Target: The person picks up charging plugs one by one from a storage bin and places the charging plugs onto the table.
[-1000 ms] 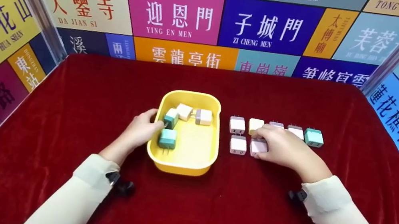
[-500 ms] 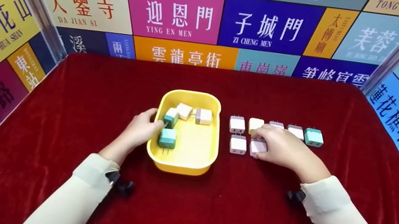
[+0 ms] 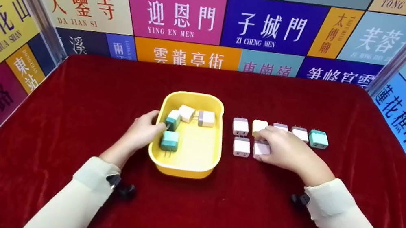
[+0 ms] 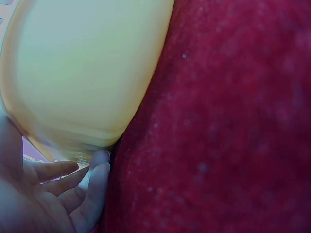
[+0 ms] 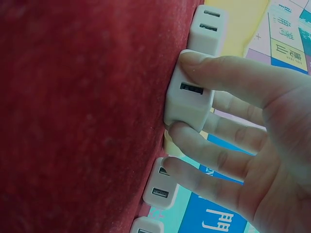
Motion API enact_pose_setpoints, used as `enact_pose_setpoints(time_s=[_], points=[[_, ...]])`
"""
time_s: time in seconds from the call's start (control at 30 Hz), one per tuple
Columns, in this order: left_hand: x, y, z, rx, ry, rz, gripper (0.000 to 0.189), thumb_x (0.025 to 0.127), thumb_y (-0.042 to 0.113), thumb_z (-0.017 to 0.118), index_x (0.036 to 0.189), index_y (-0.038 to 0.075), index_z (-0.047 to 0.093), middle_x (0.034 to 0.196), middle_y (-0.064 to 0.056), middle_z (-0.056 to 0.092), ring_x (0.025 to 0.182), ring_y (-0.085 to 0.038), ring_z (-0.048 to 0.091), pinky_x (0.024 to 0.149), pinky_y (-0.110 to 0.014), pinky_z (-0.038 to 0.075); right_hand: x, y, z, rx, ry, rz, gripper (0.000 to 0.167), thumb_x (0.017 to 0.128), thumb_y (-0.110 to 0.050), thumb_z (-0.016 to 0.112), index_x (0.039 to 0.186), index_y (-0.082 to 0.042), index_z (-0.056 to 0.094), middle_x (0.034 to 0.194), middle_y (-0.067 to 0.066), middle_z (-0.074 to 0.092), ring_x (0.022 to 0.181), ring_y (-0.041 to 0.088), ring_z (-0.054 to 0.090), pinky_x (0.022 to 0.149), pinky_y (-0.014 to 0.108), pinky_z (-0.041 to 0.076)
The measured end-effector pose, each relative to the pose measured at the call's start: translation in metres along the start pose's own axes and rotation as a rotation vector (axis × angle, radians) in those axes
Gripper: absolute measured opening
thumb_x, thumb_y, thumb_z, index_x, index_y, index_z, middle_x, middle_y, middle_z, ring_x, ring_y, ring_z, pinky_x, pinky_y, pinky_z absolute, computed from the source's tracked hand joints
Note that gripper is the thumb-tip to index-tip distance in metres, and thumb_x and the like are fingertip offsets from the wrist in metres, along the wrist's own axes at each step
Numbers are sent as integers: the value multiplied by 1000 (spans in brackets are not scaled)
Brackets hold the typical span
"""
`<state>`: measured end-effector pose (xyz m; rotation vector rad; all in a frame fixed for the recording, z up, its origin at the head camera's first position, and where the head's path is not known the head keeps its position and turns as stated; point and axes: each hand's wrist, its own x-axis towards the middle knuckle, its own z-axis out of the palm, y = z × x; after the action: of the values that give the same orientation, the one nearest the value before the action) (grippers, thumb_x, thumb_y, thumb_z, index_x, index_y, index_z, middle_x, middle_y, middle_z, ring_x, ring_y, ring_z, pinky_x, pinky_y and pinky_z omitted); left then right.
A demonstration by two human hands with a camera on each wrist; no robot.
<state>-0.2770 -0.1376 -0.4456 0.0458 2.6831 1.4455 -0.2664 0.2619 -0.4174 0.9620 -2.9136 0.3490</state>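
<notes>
My left hand [image 3: 144, 132] grips the left wall of a yellow plastic bin [image 3: 193, 173], with the thumb over the rim and the fingers outside. In the left wrist view those fingers touch the bin's outer wall [image 4: 87, 68]. Inside lie several USB charger plugs, among them a teal one [image 3: 170, 140] and a white-and-grey one [image 3: 206, 118]. Right of the bin my right hand [image 3: 290, 149] pinches a white-and-lilac USB charger [image 3: 261, 150] between thumb and fingers. It stands on the cloth beside another white charger [image 3: 241, 147]. The right wrist view shows its USB slot [image 5: 191, 89].
Behind the held charger runs a row of chargers, with a white one [image 3: 241, 126], a cream one [image 3: 259, 128] and a teal one [image 3: 319, 139]; my right hand partly covers it. Red velvet cloth [image 3: 185, 218] covers the table. Printed panels [image 3: 174, 14] enclose its back and sides.
Hands, bin and chargers hold nearly the same places throughout. Only a slight shift of the whole head view shows.
</notes>
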Motion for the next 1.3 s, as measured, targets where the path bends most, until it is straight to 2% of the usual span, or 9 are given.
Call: enact_pose_setpoints(time_s=[0.33, 0.87, 1.13, 1.3], points=[[0, 0, -1, 9, -9, -5, 56, 95, 23, 55, 149, 7, 58, 139, -17, 65, 121, -28, 61, 104, -42, 50, 0, 1, 0, -16, -2, 14, 40, 83, -19, 89, 116, -3, 73, 113, 13, 71, 94, 29, 66, 86, 49, 57], [0, 1, 0, -6, -12, -11, 57, 94, 21, 55, 149, 7, 58, 139, -17, 65, 121, -28, 60, 105, -42, 49, -1, 1, -5, 16, 2, -21, 43, 81, -12, 90, 120, -2, 76, 112, 14, 71, 98, 28, 64, 90, 48, 55], [1, 1, 0, 0, -18, -17, 57, 95, 22, 55, 151, 8, 56, 140, -17, 65, 121, -27, 60, 105, -42, 50, -3, 2, -12, 22, 36, -45, 30, 77, -6, 88, 105, -4, 79, 93, 8, 66, 80, 20, 56, 72, 38, 51], [1, 1, 0, 1, -16, -16, 57, 95, 22, 55, 151, 8, 57, 140, -17, 65, 122, -28, 60, 105, -42, 50, -4, 1, -17, 23, 10, -26, 28, 81, -5, 86, 108, -4, 79, 92, 8, 65, 76, 17, 57, 69, 35, 52]])
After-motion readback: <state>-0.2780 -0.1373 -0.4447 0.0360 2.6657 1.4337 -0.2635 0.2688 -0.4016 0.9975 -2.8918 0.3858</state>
